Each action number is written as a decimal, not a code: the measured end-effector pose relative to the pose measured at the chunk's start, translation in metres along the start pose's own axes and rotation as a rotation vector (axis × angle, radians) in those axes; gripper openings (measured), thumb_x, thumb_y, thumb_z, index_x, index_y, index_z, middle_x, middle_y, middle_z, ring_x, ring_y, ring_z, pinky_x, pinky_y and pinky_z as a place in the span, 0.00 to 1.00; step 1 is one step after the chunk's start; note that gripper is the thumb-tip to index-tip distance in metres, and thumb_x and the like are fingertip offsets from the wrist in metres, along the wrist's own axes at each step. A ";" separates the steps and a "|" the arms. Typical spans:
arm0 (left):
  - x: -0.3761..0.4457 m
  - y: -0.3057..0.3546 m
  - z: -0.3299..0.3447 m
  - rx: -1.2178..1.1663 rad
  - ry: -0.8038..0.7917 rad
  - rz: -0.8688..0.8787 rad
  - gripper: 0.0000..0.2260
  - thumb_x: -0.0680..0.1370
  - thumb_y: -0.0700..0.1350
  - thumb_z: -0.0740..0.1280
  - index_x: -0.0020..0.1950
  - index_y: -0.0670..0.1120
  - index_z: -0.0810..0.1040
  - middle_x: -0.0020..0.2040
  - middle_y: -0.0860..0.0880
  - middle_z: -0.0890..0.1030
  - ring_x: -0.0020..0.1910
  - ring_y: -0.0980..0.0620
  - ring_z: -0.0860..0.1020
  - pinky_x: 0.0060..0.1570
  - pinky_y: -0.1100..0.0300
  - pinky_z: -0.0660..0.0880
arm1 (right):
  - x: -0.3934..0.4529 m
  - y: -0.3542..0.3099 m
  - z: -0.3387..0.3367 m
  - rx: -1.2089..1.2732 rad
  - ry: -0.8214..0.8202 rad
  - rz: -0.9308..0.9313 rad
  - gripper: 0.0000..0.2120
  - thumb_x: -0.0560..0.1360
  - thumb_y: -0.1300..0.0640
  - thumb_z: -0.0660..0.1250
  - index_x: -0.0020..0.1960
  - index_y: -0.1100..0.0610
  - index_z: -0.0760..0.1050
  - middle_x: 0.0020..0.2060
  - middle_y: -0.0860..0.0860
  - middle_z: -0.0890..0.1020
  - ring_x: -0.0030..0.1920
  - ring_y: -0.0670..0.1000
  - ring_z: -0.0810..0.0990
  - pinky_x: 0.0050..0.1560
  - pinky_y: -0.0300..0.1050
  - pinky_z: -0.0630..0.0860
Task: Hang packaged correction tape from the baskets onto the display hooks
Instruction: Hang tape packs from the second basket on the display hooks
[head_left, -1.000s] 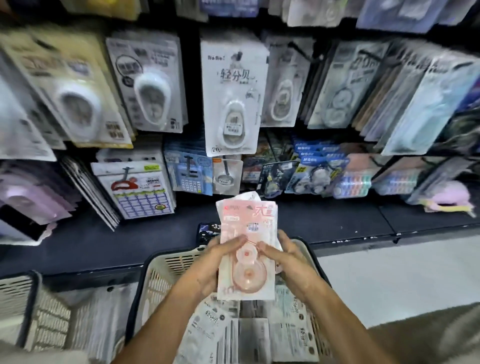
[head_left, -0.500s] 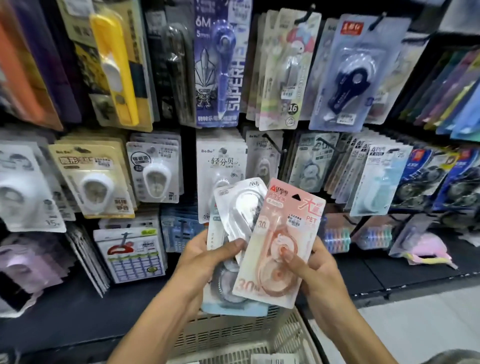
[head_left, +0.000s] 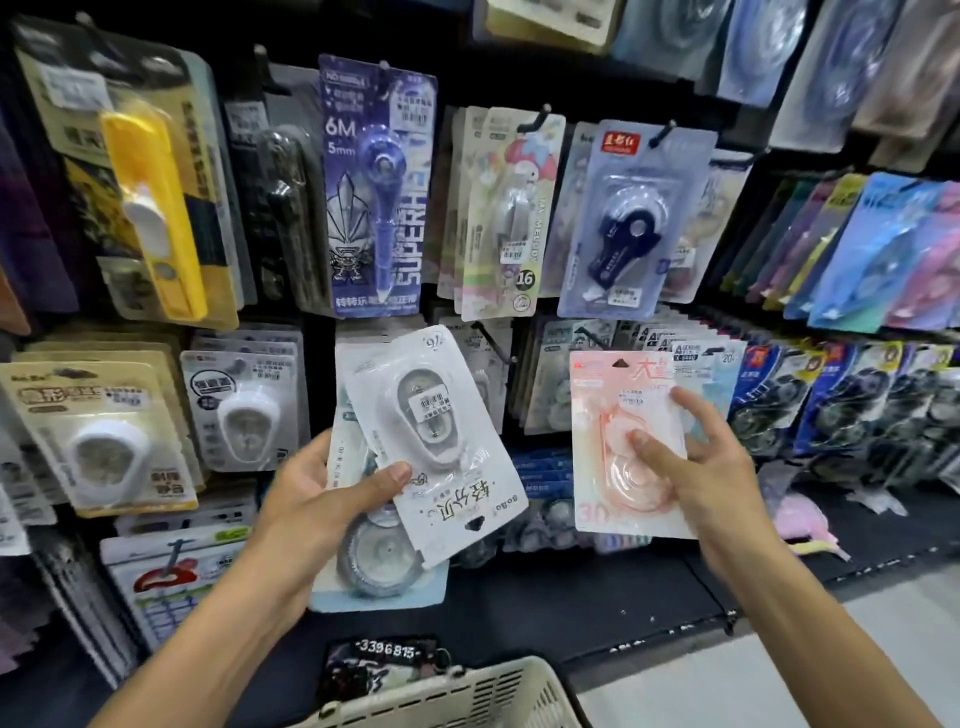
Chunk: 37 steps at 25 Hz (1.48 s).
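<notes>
At the left of the display wall, yellow and white blister packs already hang in rows on black hooks. The left hand (head_left: 322, 499) has its grip closed on a small stack of packs: the thumb presses the front of a white carded correction tape pack (head_left: 434, 447), which is turned upside down and tilted, with a pale blue pack (head_left: 382, 577) showing a round grey tape wheel held behind it. To their right, the right hand (head_left: 696, 457) holds a pink carded correction tape pack (head_left: 618, 431) upright, thumb on the clear blister, fingers curled round its right edge and reaching behind. Its hang hole sits at the top, level with the middle row of hooks.

The step in hand looks like hanging the pink pack. To do it well, find the hook carrying matching pink stock, keep the card square to the hook tip, thread the hole over the tip and slide it back before letting go. No matching row is plainly visible from here.

At the bottom edge, the rim of a cream slotted plastic basket (head_left: 467, 691) shows; its contents are out of view.
</notes>
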<state>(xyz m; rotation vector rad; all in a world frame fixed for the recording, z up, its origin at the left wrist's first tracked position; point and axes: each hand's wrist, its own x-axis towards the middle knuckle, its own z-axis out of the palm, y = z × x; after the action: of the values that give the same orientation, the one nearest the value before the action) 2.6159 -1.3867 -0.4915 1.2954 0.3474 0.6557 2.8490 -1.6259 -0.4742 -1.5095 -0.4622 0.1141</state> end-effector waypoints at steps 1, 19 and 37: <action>0.000 0.000 0.000 0.005 -0.005 0.001 0.22 0.60 0.47 0.81 0.52 0.57 0.85 0.54 0.46 0.87 0.52 0.45 0.86 0.57 0.47 0.78 | 0.003 0.001 -0.002 -0.044 0.018 -0.010 0.29 0.60 0.46 0.80 0.60 0.38 0.78 0.56 0.50 0.85 0.57 0.55 0.84 0.61 0.62 0.79; -0.004 -0.002 -0.008 0.090 -0.065 -0.008 0.24 0.58 0.48 0.85 0.51 0.57 0.86 0.52 0.44 0.88 0.50 0.43 0.87 0.44 0.54 0.85 | 0.020 -0.012 -0.025 0.013 0.021 0.103 0.18 0.64 0.50 0.79 0.53 0.49 0.85 0.55 0.51 0.86 0.48 0.55 0.88 0.45 0.50 0.84; -0.013 0.009 -0.008 0.417 -0.154 0.088 0.19 0.68 0.37 0.80 0.51 0.58 0.84 0.47 0.55 0.88 0.44 0.56 0.87 0.38 0.68 0.80 | -0.045 -0.069 0.089 -0.814 -0.710 -0.496 0.41 0.73 0.45 0.75 0.77 0.37 0.54 0.72 0.43 0.71 0.69 0.46 0.70 0.66 0.43 0.67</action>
<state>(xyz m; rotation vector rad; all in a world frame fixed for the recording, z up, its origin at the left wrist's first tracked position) 2.5993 -1.3875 -0.4864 1.7564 0.3114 0.5704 2.7612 -1.5638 -0.4172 -2.0696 -1.5810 0.0691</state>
